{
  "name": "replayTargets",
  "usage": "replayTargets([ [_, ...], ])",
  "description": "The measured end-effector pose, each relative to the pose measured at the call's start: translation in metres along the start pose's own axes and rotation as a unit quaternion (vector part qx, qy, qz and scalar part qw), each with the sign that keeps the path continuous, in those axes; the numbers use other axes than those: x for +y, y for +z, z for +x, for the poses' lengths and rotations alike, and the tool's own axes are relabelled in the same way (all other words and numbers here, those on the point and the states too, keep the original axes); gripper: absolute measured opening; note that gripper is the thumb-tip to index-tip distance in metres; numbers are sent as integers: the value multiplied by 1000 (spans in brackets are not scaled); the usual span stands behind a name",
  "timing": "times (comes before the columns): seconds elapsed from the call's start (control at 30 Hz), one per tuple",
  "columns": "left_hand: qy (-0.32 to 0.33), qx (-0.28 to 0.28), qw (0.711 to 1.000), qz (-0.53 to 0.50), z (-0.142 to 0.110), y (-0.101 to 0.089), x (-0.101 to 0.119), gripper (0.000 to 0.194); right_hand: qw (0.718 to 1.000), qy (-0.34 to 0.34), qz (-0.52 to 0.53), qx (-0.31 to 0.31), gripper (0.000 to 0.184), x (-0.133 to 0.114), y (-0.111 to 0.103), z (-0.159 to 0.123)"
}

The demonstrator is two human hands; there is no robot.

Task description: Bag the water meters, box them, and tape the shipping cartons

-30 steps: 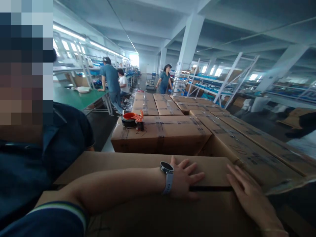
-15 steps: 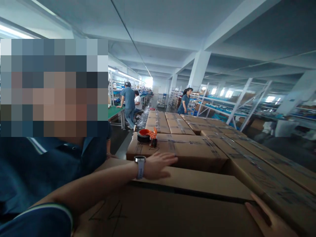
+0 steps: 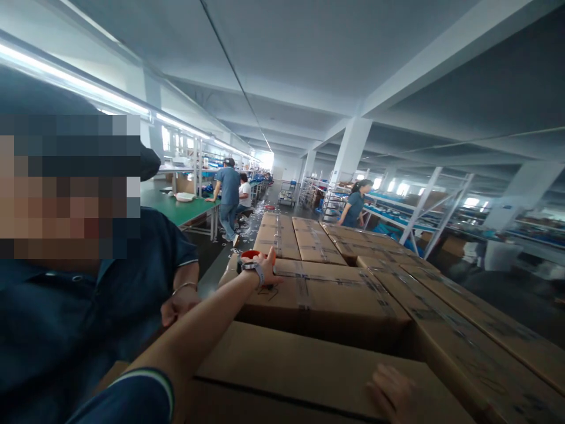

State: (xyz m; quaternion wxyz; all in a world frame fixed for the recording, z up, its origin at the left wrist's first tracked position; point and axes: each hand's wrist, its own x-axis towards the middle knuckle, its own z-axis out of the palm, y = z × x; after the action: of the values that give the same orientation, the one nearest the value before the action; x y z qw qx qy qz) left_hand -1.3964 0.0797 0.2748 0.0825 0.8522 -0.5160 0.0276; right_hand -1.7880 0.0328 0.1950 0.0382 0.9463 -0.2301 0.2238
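Note:
My left hand [image 3: 266, 271], with a watch on its wrist, reaches far forward onto the orange and black tape dispenser [image 3: 251, 255]. Its fingers curl over the dispenser and hide most of it. The dispenser stands on a taped cardboard box [image 3: 335, 300] beyond the one in front of me. My right hand [image 3: 394, 393] lies flat on the top flap of the near cardboard box [image 3: 300, 368], at its right end, holding nothing.
A person in a dark blue shirt stands close on my left, one hand [image 3: 175, 307] by the near box's corner. Rows of sealed boxes [image 3: 445, 312] run ahead and to the right. Other people stand by a green workbench [image 3: 180, 209] and by shelving [image 3: 419, 212].
My left hand left the near box's flap and stretched forward to the tape dispenser. My right hand stayed on the near box. The view tilted upward.

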Motion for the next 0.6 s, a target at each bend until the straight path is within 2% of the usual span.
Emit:
replayTargets([
  [0.07, -26, 32, 999, 3, -1, 8, 4, 107, 998, -59, 23, -25, 26, -16, 12, 15],
  [0.13, -20, 40, 999, -4, -2, 12, 3, 104, 995, -82, 46, -46, 25, -29, 18, 28],
  [0.23, 8, 26, 999, -21, -6, 8, -7, 101, 985, -52, 116, -116, 27, -47, 15, 52],
  [0.3, 47, 12, 998, -26, -9, 2, -18, 99, 967, -47, 182, -171, 21, -58, 11, 79],
  [0.33, 76, 5, 997, -25, -10, -2, -24, 99, 961, -66, 203, -174, 16, -62, 10, 98],
  [0.37, 104, -1, 994, -22, -12, -6, -31, 100, 960, -96, 208, -159, 22, -65, 10, 119],
  [0.43, 135, -7, 991, -15, -16, -12, -44, 104, 965, -168, 176, -93, 45, -67, 17, 168],
  [0.5, 111, 0, 994, -18, -22, -15, -58, 107, 968, -218, 117, -49, 57, -67, 30, 222],
  [0.6, 28, 5, 999, -26, -33, -13, -74, 92, 966, -234, 50, -94, 76, -66, 56, 294],
])
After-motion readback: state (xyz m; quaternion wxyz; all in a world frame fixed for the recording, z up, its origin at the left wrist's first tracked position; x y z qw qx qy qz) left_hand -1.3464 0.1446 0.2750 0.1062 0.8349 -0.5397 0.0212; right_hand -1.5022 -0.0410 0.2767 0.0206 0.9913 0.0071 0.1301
